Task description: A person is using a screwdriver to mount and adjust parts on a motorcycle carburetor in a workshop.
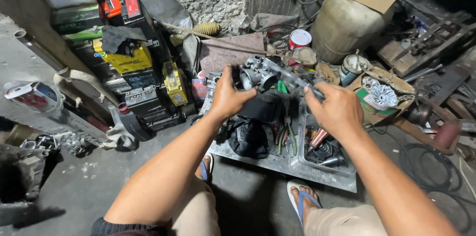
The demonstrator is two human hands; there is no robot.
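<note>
Currently the left hand [227,98] is closed around the grey cast-metal carburettor body [258,73], held up in the air above the shallow galvanised metal tray [317,175] that lies on the concrete floor [89,176]. The right hand [337,109] is closed on the handle of a slim metal tool [292,79], whose tip meets the carburettor body at its right side; the tool's exact type cannot be told.

To work well at this point, support the carburettor body firmly with the thumb across its face, keep the tool in line with the fitting it addresses, and hold the assembly over the tray so that any loose part drops inside it.

Containers and contents:
- The tray holds a crumpled black cloth [250,136], green-handled pliers [286,139] and, in its right-hand section, a dark round engine part [322,152] with small hardware.
- A torn brown cardboard box [384,84], to the right, holds a finned silver metal part [379,94].
- A red and white tin [299,39] and a blue tin can [351,68] stand behind the tray; their contents are not visible.
- A stack of vehicle batteries [124,57] stands at the left wall.
</note>
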